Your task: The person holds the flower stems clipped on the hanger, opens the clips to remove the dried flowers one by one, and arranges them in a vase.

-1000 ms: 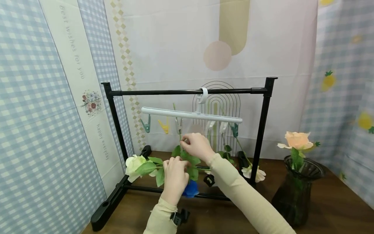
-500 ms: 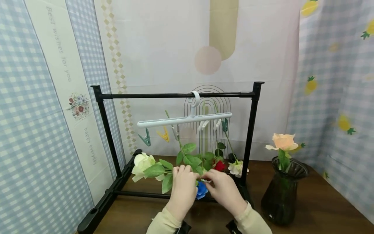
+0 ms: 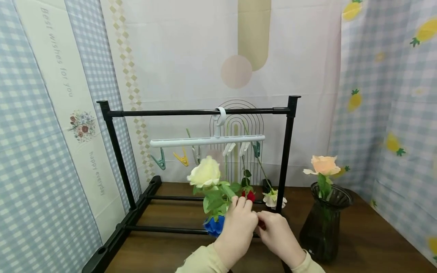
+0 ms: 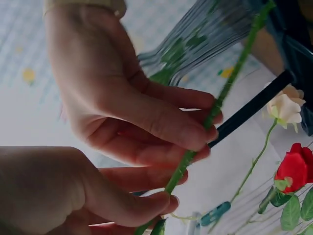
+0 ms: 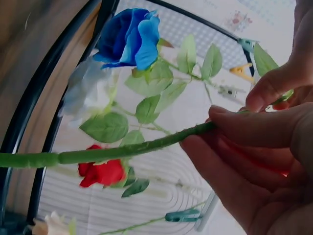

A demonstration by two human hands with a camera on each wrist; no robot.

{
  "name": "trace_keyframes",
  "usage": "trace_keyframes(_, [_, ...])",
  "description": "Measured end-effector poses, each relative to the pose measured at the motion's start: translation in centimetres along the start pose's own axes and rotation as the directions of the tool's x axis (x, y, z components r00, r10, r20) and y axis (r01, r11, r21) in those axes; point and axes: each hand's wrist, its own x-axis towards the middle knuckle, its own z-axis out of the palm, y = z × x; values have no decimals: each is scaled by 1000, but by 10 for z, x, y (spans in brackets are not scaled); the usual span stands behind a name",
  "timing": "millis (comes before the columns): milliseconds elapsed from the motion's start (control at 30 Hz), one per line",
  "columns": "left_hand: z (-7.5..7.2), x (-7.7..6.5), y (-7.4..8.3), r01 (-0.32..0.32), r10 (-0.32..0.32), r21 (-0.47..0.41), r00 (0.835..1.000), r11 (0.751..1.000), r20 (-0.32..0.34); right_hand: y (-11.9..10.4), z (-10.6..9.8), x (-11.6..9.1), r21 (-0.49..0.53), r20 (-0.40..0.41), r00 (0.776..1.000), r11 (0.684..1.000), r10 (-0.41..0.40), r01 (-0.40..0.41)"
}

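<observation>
Both hands pinch a green flower stem between thumb and fingers. My left hand is nearer the leaves, with my right hand close beside it, farther along the stem. Above the left hand, a cream-white rose stands upright over green leaves. Just left of that hand hangs a blue rose, head down. Behind the hands a red rose and a pale rose also hang upside down. Pegs on the white hanger include a yellow peg and a green peg at the left.
A black rack carries the hanger on its top bar, and its lower bars run behind the hands. On the brown table, a dark glass vase with a peach rose stands at the right.
The white rose has swung from lying sideways at the left to upright. My right hand has come down from below the pegs to the stem, beside the left hand. The view has shifted.
</observation>
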Motion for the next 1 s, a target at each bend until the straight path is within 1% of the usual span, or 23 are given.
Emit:
trace_keyframes(100, [0, 5, 7, -57, 59, 75, 998, 996, -26, 9, -4, -2, 11, -62, 998, 1000, -10, 11])
trace_keyframes(167, [0, 8, 13, -73, 79, 129, 996, 989, -42, 15, -8, -3, 19, -98, 995, 1000, -12, 14])
trace_keyframes(233, [-1, 11, 20, -79, 95, 165, 991, 983, -94, 22, -11, -4, 22, -133, 991, 1000, -12, 15])
trace_keyframes(300, [-2, 13, 26, -90, 118, 172, 981, 981, -156, 27, -15, -6, 19, -166, 986, 1000, -5, 9])
trace_keyframes(333, [-3, 13, 28, -103, 132, 152, 973, 983, -191, 28, -17, -7, 31, -176, 984, 1000, 8, -2])
trace_keyframes(367, [-4, 13, 30, -125, 148, 111, 962, 986, -231, 30, -19, -9, 43, -184, 983, 999, 1, 7])
trace_keyframes(433, [-6, 11, 34, -196, 184, -4, 931, 981, -316, 34, -23, -11, 52, -200, 979, 998, -30, 41])
trace_keyframes(467, [-7, 10, 36, -240, 196, -83, 913, 967, -358, 35, -24, -13, 52, -202, 978, 997, -48, 60])
trace_keyframes(500, [-8, 8, 38, -289, 207, -156, 892, 944, -402, 36, -27, -14, 80, -188, 981, 995, -38, 54])
trace_keyframes(533, [-10, 6, 40, -342, 218, -229, 874, 911, -435, 36, -31, -14, 104, -172, 985, 993, -31, 49])
trace_keyframes(567, [-11, 4, 42, -385, 224, -299, 861, 873, -456, 37, -34, -14, 111, -158, 987, 993, -22, 40])
trace_keyframes(600, [-12, 3, 44, -420, 228, -356, 852, 835, -471, 39, -39, -13, 106, -151, 989, 994, -3, 20])
trace_keyframes(633, [-13, 2, 45, -444, 227, -422, 852, 791, -472, 40, -45, -11, 94, -153, 988, 996, 24, -9])
trace_keyframes(667, [-14, 2, 46, -454, 226, -466, 856, 759, -466, 42, -51, -8, 79, -156, 987, 996, 48, -36])
trace_keyframes(700, [-14, 3, 46, -457, 227, -494, 861, 740, -455, 44, -59, -5, 63, -166, 984, 996, 68, -58])
trace_keyframes(733, [-13, 4, 46, -450, 229, -520, 871, 726, -434, 47, -67, 0, 17, -185, 981, 998, 63, -60])
trace_keyframes(767, [-12, 5, 46, -436, 228, -546, 884, 716, -408, 51, -74, 4, -25, -210, 976, 998, 54, -60])
trace_keyframes(800, [-10, 7, 46, -423, 228, -561, 895, 712, -384, 54, -83, 9, -61, -231, 972, 997, 38, -53])
trace_keyframes(833, [-7, 9, 46, -406, 227, -575, 905, 710, -360, 57, -92, 14, -83, -248, 968, 995, 31, -53])
trace_keyframes(867, [-3, 11, 46, -391, 225, -581, 914, 714, -338, 59, -100, 19, -96, -257, 966, 994, 22, -49])
trace_keyframes(900, [1, 12, 47, -374, 219, -595, 922, 711, -318, 62, -108, 23, -112, -268, 963, 993, 11, -43])
trace_keyframes(1000, [16, 17, 52, -307, 176, -645, 949, 700, -261, 66, -131, 37, -90, -291, 956, 995, 21, -49])
